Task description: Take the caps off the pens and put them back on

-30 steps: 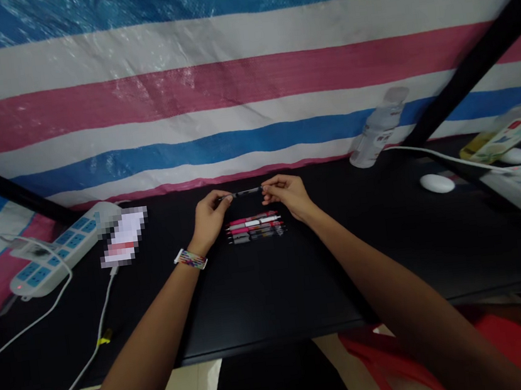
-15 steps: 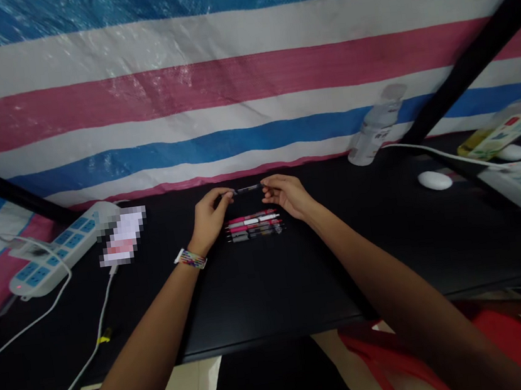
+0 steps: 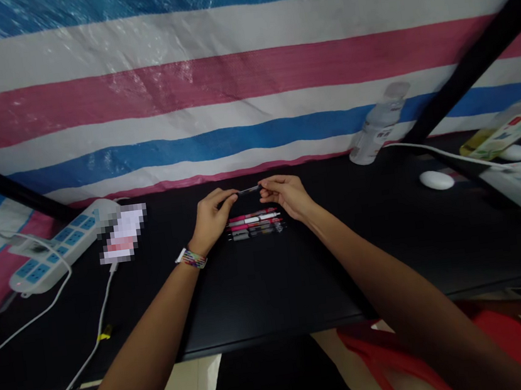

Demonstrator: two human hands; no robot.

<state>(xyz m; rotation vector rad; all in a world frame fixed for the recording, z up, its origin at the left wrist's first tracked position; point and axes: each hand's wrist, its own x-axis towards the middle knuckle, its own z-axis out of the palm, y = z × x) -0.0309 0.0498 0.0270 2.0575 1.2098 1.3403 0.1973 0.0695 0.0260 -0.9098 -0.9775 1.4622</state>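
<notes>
Red plastic is seen on a chair below the near edge of a black desk, at the right, and dark-clothed legs are seen at the middle. On the desk's left part, a white cable is laid, with a small yellow piece beside it; its plug is joined to the near end of a phone, whose face is pixelated.

A multicoloured wristband is worn on the left wrist. Between the forearms, a row of pens, some pink, one white and some dark or clear, is laid crosswise on the desk. Just beyond it, a slim pen is held crosswise by both hands: its left end is pinched between the thumb and fingers of the left hand, its right end by those of the right hand. Whether it is touched to the desk cannot be told.

Beyond the phone, a power strip is set slantwise. Well to the right, a white mouse is placed, and farther back a tilted-looking white bottle and one holding yellow liquid are seen. Behind everything, a striped sheet is hung, crossed by black posts.
</notes>
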